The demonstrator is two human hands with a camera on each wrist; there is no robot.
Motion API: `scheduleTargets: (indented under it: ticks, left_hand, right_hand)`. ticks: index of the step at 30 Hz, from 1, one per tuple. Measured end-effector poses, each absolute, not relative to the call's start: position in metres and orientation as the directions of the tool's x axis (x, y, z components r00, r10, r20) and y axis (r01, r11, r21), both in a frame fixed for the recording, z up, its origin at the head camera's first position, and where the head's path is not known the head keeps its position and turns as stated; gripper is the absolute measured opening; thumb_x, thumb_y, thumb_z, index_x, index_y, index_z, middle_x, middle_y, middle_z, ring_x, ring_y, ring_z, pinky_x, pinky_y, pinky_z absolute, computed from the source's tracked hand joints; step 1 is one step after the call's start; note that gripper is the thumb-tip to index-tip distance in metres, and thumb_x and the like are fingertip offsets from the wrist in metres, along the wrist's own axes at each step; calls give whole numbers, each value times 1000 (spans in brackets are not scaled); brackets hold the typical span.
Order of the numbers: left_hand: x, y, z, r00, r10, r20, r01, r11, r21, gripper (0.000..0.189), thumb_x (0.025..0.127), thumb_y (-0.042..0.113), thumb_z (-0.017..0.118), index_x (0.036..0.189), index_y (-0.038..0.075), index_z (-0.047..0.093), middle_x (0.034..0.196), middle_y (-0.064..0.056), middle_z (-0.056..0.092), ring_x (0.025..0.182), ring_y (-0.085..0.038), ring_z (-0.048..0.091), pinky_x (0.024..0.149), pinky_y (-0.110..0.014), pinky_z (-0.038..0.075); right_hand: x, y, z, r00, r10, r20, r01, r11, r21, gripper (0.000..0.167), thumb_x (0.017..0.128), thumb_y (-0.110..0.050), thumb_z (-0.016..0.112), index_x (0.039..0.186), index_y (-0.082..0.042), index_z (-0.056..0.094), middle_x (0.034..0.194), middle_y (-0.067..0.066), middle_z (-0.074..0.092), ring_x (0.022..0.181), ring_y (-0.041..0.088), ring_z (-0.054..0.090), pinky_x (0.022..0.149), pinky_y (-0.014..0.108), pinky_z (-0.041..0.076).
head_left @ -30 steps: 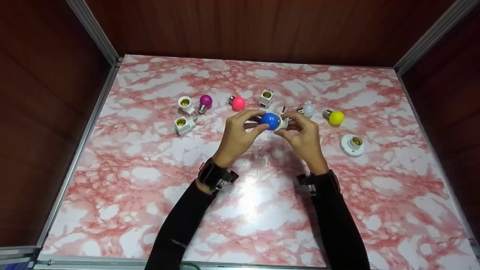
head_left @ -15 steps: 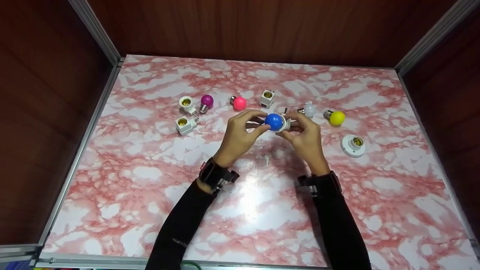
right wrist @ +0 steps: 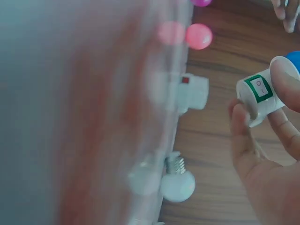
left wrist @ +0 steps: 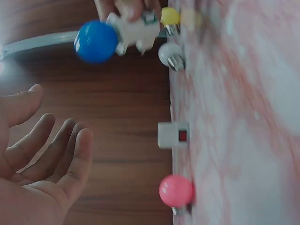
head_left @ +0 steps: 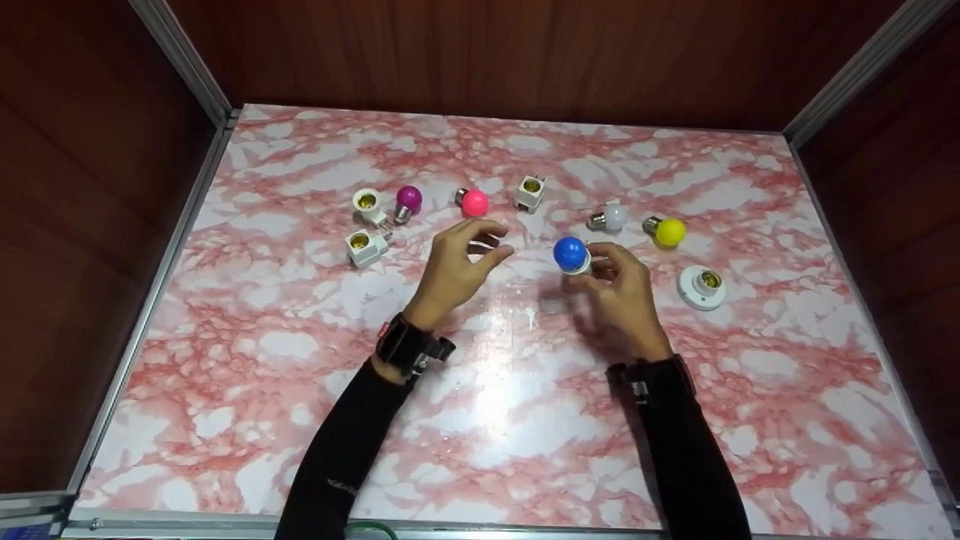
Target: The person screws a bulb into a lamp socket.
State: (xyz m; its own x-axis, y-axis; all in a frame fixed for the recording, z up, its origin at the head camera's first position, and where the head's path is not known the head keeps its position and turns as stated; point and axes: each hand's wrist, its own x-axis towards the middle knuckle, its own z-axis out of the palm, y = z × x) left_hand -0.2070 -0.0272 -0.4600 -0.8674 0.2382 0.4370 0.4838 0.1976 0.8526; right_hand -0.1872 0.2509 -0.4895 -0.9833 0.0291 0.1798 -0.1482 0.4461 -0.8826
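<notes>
A blue bulb [head_left: 570,254] sits in a white plug-in lamp socket [right wrist: 260,93], and my right hand [head_left: 622,289] grips that socket above the table. The socket's side carries a rocker switch framed in green [right wrist: 260,88], plain in the right wrist view. To the left, my left hand [head_left: 459,264] is apart from the bulb, its fingers relaxed and thumb spread, with nothing between them. In the left wrist view the same hand [left wrist: 44,159] hangs below the blue bulb [left wrist: 96,41].
Behind the hands lie a purple bulb [head_left: 409,199], a pink bulb [head_left: 475,202], a white bulb [head_left: 613,217] and a yellow bulb [head_left: 670,232]. A square white socket [head_left: 530,195] stands at the back. Two more sockets [head_left: 365,250] are at left, a round-based lampholder [head_left: 700,289] at right.
My left hand has let go of the blue bulb and drawn back to the left. The right hand has moved slightly right and nearer, carrying the socket with the bulb, now tipped more upright.
</notes>
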Motion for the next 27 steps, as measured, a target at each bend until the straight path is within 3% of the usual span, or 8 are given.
scheduleTargets:
  ticks: [5, 11, 20, 27]
  left_hand:
    - [-212, -48, -466, -891, 206, 404, 449, 281, 848, 30, 97, 18, 79, 119, -2, 74, 119, -19, 77, 105, -33, 77, 94, -36, 67]
    - [-217, -73, -474, -918, 161, 362, 396, 393, 830, 29, 97, 18, 78, 119, -1, 74, 120, -18, 77, 106, -34, 75, 100, -44, 64]
    - [-224, -108, -475, -938, 82, 336, 330, 501, 800, 27, 96, 15, 78, 118, -2, 75, 117, -20, 78, 108, -37, 73, 101, -48, 62]
    - [-225, -133, -476, -939, 25, 342, 300, 545, 783, 27, 95, 9, 78, 119, -3, 75, 123, -21, 77, 111, -40, 71, 103, -50, 60]
  right_hand:
    - [-185, 268, -492, -991, 20, 131, -100, 537, -838, 38, 91, -9, 83, 127, -6, 72, 126, 18, 76, 108, 32, 75, 100, 39, 64]
    - [-182, 282, -492, -999, -25, 34, -42, 626, -779, 37, 95, -11, 79, 130, -2, 69, 131, 24, 74, 121, 41, 71, 110, 55, 58]
    - [-178, 295, -488, -996, -53, -76, 18, 691, -723, 40, 95, -14, 78, 132, -5, 67, 141, 23, 70, 132, 44, 68, 117, 58, 53]
    - [-175, 302, -484, -996, -37, -85, 29, 748, -663, 44, 94, -18, 80, 134, -4, 69, 132, 26, 73, 121, 44, 70, 108, 60, 55]
